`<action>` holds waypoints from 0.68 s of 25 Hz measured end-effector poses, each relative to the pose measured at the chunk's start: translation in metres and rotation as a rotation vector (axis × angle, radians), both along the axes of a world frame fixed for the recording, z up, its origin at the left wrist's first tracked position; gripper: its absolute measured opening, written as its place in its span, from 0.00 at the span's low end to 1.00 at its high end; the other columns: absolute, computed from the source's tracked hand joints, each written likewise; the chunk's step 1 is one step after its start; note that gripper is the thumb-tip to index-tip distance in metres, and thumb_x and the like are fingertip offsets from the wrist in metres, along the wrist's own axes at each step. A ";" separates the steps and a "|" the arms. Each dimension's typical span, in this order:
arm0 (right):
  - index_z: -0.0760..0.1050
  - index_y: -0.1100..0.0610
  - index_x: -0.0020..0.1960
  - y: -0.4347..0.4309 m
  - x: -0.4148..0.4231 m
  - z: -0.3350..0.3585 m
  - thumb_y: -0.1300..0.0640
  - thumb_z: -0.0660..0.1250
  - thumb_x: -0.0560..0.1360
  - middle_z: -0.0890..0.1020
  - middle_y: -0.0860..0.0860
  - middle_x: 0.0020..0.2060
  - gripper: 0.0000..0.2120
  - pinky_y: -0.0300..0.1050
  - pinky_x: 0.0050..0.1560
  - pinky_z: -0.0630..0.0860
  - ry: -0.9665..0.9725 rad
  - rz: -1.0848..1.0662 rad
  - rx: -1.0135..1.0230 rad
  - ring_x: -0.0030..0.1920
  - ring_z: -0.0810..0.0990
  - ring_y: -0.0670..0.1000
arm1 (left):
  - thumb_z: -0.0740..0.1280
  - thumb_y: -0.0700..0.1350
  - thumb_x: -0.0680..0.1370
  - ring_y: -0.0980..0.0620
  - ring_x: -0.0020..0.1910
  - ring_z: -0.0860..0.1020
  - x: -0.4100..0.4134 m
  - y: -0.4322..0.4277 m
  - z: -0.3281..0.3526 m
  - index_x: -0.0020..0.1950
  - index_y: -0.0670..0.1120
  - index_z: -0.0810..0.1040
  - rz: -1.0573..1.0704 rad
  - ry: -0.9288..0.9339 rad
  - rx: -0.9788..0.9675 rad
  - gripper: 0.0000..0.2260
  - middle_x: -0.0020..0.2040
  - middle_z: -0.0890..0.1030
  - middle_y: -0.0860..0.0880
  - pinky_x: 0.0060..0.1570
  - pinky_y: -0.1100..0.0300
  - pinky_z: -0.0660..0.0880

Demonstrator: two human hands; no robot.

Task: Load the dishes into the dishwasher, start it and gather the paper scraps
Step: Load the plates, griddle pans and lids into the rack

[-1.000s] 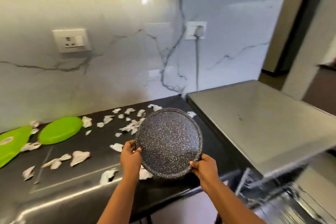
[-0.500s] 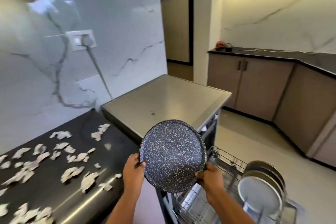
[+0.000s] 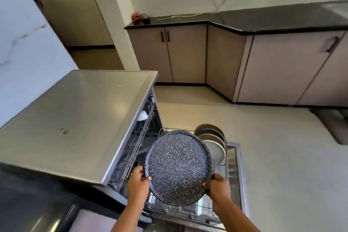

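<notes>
Since half a second ago the view has swung right: the paper scraps have left the frame, and the plate (image 3: 178,167) has travelled from in front of the dishwasher (image 3: 75,118) top to a position over the pulled-out rack (image 3: 188,211).

Left hand (image 3: 138,184): grips the plate's lower left rim, thumb on the face, fingers behind. Right hand (image 3: 218,188): grips the lower right rim in the same manner. The hands are apart, one on each side, both clamped on the plate.

Plate: round, dark, white-speckled, raised rim. Held tilted, face toward the camera, above the near part of the rack. Contact with the rack cannot be determined.

Rack: wire, drawn out over the lowered door (image 3: 235,175). Several round dishes (image 3: 212,141) stand on edge at its far end, just beyond the plate.

Dishwasher: steel-grey flat top, a few small marks on it. A white bowl (image 3: 142,116) shows inside, in the upper level.

Surroundings: dark counter (image 3: 28,203) at lower left, adjoining the dishwasher. Pale floor (image 3: 263,156) to the right. Beige cabinets (image 3: 188,52) with dark handles run along the far wall under a black far counter (image 3: 263,20); a red item (image 3: 136,17), too small to identify, lies at its left end.
</notes>
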State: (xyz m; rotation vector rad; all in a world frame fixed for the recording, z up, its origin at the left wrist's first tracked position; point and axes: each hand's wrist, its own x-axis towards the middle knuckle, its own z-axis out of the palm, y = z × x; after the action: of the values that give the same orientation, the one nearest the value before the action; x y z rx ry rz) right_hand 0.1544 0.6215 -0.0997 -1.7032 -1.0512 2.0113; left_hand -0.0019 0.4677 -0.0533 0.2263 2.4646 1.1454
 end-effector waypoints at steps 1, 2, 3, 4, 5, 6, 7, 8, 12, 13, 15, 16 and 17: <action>0.76 0.66 0.48 0.004 0.003 -0.006 0.80 0.56 0.70 0.80 0.60 0.39 0.16 0.51 0.44 0.77 -0.032 -0.029 -0.007 0.39 0.76 0.56 | 0.66 0.33 0.75 0.48 0.48 0.78 -0.002 0.006 -0.007 0.68 0.40 0.68 -0.029 -0.036 -0.025 0.22 0.60 0.76 0.43 0.47 0.55 0.76; 0.76 0.65 0.46 0.008 0.004 -0.012 0.80 0.57 0.70 0.80 0.60 0.39 0.16 0.52 0.45 0.77 -0.068 -0.055 -0.007 0.39 0.76 0.56 | 0.66 0.33 0.75 0.50 0.44 0.77 -0.007 0.012 -0.017 0.67 0.40 0.69 -0.059 -0.066 -0.040 0.21 0.57 0.77 0.44 0.43 0.57 0.75; 0.77 0.64 0.44 0.011 0.004 -0.019 0.79 0.58 0.69 0.80 0.59 0.38 0.15 0.52 0.44 0.76 -0.102 -0.068 -0.002 0.38 0.76 0.56 | 0.67 0.34 0.74 0.50 0.40 0.77 -0.014 0.016 -0.024 0.66 0.39 0.70 -0.084 -0.093 -0.055 0.20 0.52 0.78 0.47 0.38 0.58 0.74; 0.77 0.63 0.43 0.016 0.000 -0.025 0.79 0.59 0.68 0.81 0.59 0.36 0.15 0.51 0.43 0.76 -0.131 -0.073 0.010 0.37 0.76 0.55 | 0.68 0.36 0.74 0.49 0.38 0.77 -0.024 0.022 -0.032 0.63 0.39 0.72 -0.112 -0.108 -0.067 0.18 0.48 0.79 0.48 0.35 0.59 0.73; 0.78 0.64 0.41 0.019 -0.004 -0.028 0.79 0.61 0.67 0.81 0.58 0.35 0.13 0.50 0.42 0.74 -0.148 -0.068 0.016 0.36 0.75 0.55 | 0.68 0.37 0.74 0.48 0.38 0.78 -0.034 0.027 -0.039 0.61 0.39 0.74 -0.130 -0.122 -0.074 0.15 0.44 0.79 0.48 0.33 0.59 0.72; 0.77 0.64 0.39 0.023 -0.009 -0.033 0.79 0.62 0.66 0.80 0.59 0.34 0.12 0.49 0.41 0.74 -0.152 -0.061 0.021 0.36 0.75 0.55 | 0.68 0.40 0.75 0.48 0.38 0.78 -0.044 0.033 -0.045 0.58 0.39 0.75 -0.138 -0.144 -0.063 0.12 0.43 0.79 0.47 0.33 0.60 0.71; 0.77 0.63 0.38 0.027 -0.015 -0.040 0.78 0.64 0.66 0.81 0.59 0.34 0.12 0.50 0.41 0.75 -0.162 -0.051 0.026 0.36 0.76 0.55 | 0.67 0.42 0.76 0.47 0.38 0.77 -0.053 0.040 -0.052 0.56 0.40 0.75 -0.137 -0.176 -0.043 0.11 0.42 0.79 0.46 0.33 0.60 0.70; 0.78 0.62 0.38 0.032 -0.021 -0.047 0.78 0.65 0.66 0.82 0.59 0.35 0.12 0.51 0.42 0.76 -0.184 -0.037 0.030 0.36 0.77 0.56 | 0.66 0.44 0.77 0.46 0.40 0.77 -0.062 0.047 -0.060 0.56 0.41 0.75 -0.141 -0.207 -0.029 0.10 0.43 0.78 0.45 0.33 0.59 0.69; 0.79 0.61 0.41 0.048 -0.043 -0.082 0.76 0.64 0.66 0.84 0.56 0.35 0.13 0.53 0.43 0.78 -0.270 -0.009 0.050 0.36 0.78 0.55 | 0.64 0.45 0.78 0.47 0.34 0.74 -0.086 0.070 -0.101 0.46 0.43 0.76 -0.127 -0.258 -0.064 0.06 0.35 0.75 0.45 0.35 0.53 0.74; 0.79 0.60 0.40 0.051 -0.046 -0.091 0.76 0.64 0.67 0.84 0.54 0.34 0.14 0.50 0.42 0.77 -0.280 -0.005 0.054 0.36 0.78 0.53 | 0.65 0.45 0.78 0.48 0.31 0.73 -0.091 0.074 -0.113 0.43 0.43 0.76 -0.114 -0.271 -0.080 0.07 0.33 0.74 0.45 0.33 0.54 0.75; 0.79 0.57 0.39 0.061 -0.051 -0.115 0.75 0.66 0.68 0.84 0.51 0.32 0.14 0.46 0.41 0.75 -0.305 -0.025 0.059 0.35 0.78 0.52 | 0.65 0.47 0.78 0.48 0.30 0.74 -0.097 0.082 -0.142 0.44 0.41 0.75 -0.085 -0.328 -0.112 0.10 0.32 0.73 0.45 0.25 0.62 0.75; 0.79 0.57 0.39 0.066 -0.051 -0.126 0.74 0.67 0.68 0.84 0.50 0.32 0.13 0.46 0.41 0.76 -0.319 -0.028 0.058 0.35 0.78 0.52 | 0.65 0.49 0.77 0.48 0.30 0.75 -0.099 0.086 -0.156 0.47 0.38 0.75 -0.071 -0.364 -0.128 0.13 0.32 0.73 0.45 0.24 0.64 0.75; 0.79 0.57 0.39 0.070 -0.051 -0.139 0.73 0.69 0.68 0.84 0.51 0.33 0.12 0.47 0.41 0.77 -0.336 -0.024 0.055 0.35 0.79 0.53 | 0.65 0.51 0.77 0.48 0.32 0.75 -0.101 0.091 -0.170 0.50 0.36 0.75 -0.062 -0.394 -0.138 0.16 0.33 0.72 0.45 0.25 0.64 0.76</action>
State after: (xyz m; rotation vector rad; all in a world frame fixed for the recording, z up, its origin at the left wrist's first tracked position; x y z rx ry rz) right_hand 0.1033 0.6916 -0.2385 -2.0601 -1.1693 1.7003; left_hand -0.1027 0.5587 -0.2237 0.0303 2.1582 0.8910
